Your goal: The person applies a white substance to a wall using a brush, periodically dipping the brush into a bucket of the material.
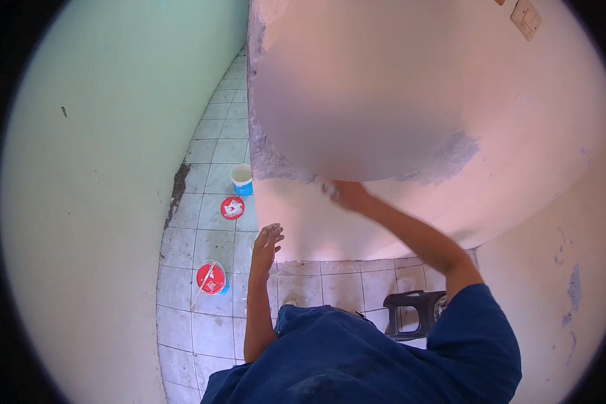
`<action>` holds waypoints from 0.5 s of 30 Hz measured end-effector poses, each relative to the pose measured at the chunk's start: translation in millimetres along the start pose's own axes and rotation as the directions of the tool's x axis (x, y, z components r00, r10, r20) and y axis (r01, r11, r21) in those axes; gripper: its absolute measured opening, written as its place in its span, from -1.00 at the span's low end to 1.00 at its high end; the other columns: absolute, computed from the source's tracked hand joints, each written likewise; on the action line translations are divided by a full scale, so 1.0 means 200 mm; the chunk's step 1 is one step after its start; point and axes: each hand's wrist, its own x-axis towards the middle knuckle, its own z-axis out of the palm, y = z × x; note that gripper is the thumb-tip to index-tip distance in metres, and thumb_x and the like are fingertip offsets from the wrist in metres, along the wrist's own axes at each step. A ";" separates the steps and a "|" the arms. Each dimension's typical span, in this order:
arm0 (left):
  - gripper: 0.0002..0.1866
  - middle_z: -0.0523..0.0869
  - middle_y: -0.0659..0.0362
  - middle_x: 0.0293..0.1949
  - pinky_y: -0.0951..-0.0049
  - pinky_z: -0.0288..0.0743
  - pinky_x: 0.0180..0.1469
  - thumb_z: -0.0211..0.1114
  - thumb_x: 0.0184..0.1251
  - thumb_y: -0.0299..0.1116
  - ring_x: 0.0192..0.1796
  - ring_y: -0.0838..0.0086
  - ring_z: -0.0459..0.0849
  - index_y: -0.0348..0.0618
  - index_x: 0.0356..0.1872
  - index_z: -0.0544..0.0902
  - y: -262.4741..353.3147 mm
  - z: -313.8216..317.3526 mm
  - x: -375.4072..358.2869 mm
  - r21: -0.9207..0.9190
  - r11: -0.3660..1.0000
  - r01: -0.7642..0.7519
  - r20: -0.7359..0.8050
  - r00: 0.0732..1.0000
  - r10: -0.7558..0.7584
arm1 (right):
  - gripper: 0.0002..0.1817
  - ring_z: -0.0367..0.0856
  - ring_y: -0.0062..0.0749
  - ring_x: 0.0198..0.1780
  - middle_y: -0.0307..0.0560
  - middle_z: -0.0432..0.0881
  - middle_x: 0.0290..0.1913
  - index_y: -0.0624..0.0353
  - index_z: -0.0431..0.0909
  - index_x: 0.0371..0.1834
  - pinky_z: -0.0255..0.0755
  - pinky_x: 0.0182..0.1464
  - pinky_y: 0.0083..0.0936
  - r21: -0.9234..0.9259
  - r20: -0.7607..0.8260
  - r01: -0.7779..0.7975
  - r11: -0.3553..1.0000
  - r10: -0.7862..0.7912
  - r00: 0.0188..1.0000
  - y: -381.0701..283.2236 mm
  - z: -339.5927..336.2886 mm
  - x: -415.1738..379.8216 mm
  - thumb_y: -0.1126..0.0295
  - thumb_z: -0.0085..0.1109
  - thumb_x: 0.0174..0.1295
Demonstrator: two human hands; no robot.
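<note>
My right hand (349,195) is raised against the pinkish wall (357,225), just below a rough grey patch. Its fingers are closed round a small whitish-grey object (329,189), whose kind I cannot make out. A large blur covers the wall above and touches the top of this hand. My left hand (269,241) is held up near the wall's left edge, with whitish smears on its fingers. Those fingers are apart and slightly bent, and nothing shows in them.
On the tiled floor to the left stand an open white-and-blue bucket (242,176), a red lid with white paste (233,208), and a red-lidded bucket (212,278) with a stick-like tool (204,281) across it. A dark plastic stool (404,315) stands at right. A greenish wall (108,188) bounds the left.
</note>
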 end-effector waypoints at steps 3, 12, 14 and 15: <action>-0.57 0.54 0.11 0.07 0.29 0.37 0.07 0.06 0.33 -0.11 0.09 0.35 0.52 -0.11 0.12 0.44 -0.05 -0.02 0.00 -0.034 0.999 0.041 -0.021 0.999 -0.042 | -0.82 0.51 -0.06 -0.25 -0.06 0.54 -0.40 0.15 0.44 -0.53 0.38 -0.19 -0.27 0.052 -0.164 0.231 0.972 -0.220 0.962 -0.34 -0.64 0.38 0.67 0.11 -0.23; -0.58 0.55 0.13 0.06 0.29 0.37 0.06 0.06 0.33 -0.11 0.06 0.38 0.54 -0.11 0.11 0.44 -0.01 0.12 0.07 -0.017 1.000 0.007 0.059 0.998 -0.006 | -0.79 0.52 -0.21 -0.06 -0.04 0.54 -0.13 0.07 0.59 -0.29 0.50 -0.09 -0.38 -0.679 -0.224 0.086 0.729 -0.318 0.921 -0.66 -0.83 0.50 0.51 0.10 -0.04; -0.63 0.58 0.17 0.00 0.32 0.41 0.00 0.08 0.34 -0.16 0.01 0.40 0.57 -0.11 0.07 0.48 -0.02 0.12 0.09 -0.026 0.999 -0.027 0.039 0.999 0.028 | -0.87 0.46 -0.14 0.11 0.01 0.53 -0.06 0.07 0.56 -0.36 0.46 0.06 -0.39 -0.639 -0.046 0.254 0.726 -0.366 0.929 -0.47 -0.38 0.35 0.45 0.07 0.01; -0.65 0.60 0.18 -0.04 0.34 0.42 -0.04 0.10 0.34 -0.18 -0.01 0.41 0.59 -0.11 0.05 0.49 -0.03 0.13 0.10 -0.031 0.999 -0.044 0.029 0.999 0.045 | -0.93 0.48 -0.14 0.06 0.01 0.53 -0.09 0.10 0.52 -0.42 0.47 0.03 -0.38 -0.515 -0.015 0.287 0.807 -0.344 0.939 -0.45 -0.19 0.26 0.45 0.07 0.01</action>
